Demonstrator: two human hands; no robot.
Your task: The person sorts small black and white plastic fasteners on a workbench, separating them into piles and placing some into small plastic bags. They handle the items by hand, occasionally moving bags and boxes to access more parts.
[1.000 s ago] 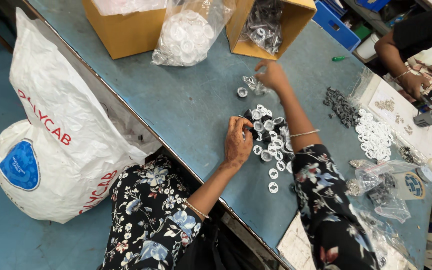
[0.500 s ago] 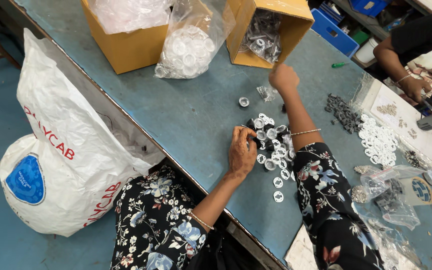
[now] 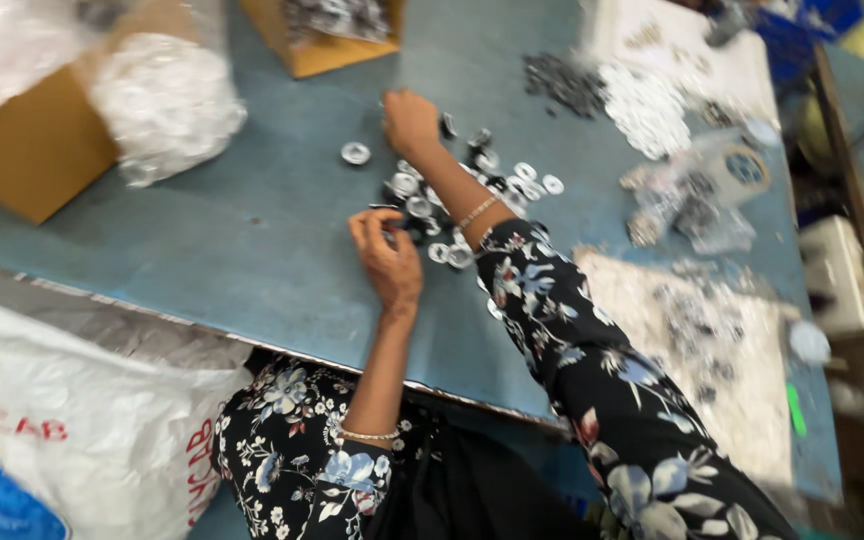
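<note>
Right hand (image 3: 410, 122) now further up worktop (image 3: 252, 240), closed near loose rings (image 3: 472, 200), grip unclear; left hand (image 3: 384, 255) stays, fingers curled on small ring.

My left hand (image 3: 387, 262) rests curled at the small round white rings (image 3: 472, 195) on the blue surface (image 3: 252, 230); my right hand (image 3: 410, 120) reaches beyond them.

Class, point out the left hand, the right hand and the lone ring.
left hand (image 3: 384, 255), head view, back of the hand
right hand (image 3: 410, 122), head view, knuckles
lone ring (image 3: 355, 153), head view, its rim
</note>
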